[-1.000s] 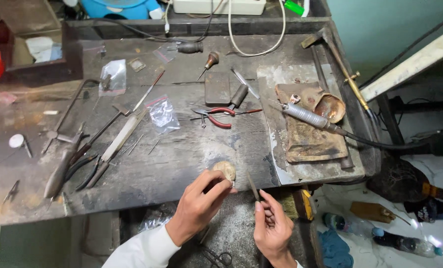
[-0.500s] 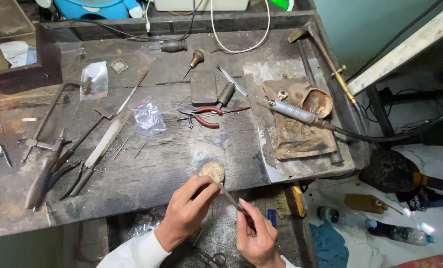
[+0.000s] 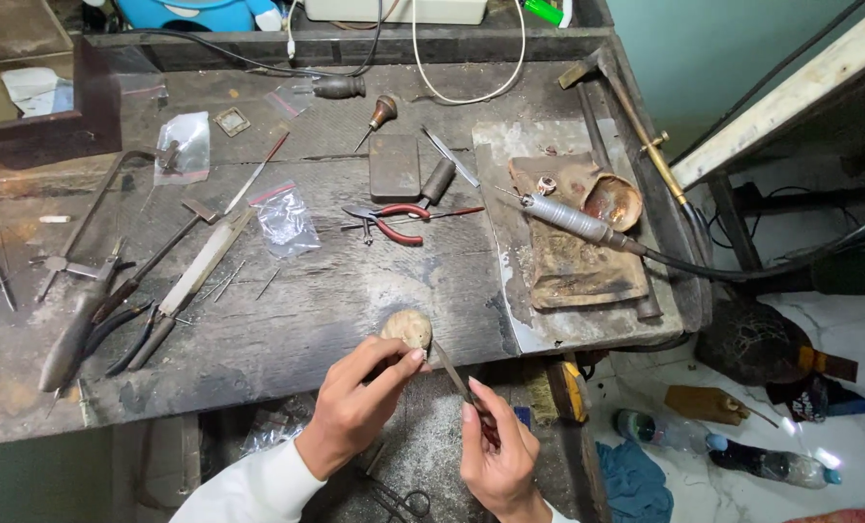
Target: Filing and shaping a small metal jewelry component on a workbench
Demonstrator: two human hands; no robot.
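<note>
My left hand reaches up to the front edge of the worn workbench, its fingertips pinched on something small against a rounded tan peg that sticks out from the bench edge. What the fingers pinch is too small to make out. My right hand grips a thin metal file that slants up-left, its tip meeting the left fingertips at the peg. Both hands are below the bench edge, with a white sleeve on the left arm.
Red-handled pliers lie mid-bench by a dark metal block. A rotary handpiece with a black cable rests on a rusty plate beside a small copper bowl. Files, a saw frame and plastic bags lie left. Bottles litter the floor at right.
The right hand has brought the file up from beside the left hand until its tip rests at the left fingertips by the peg. The view has shifted slightly.
</note>
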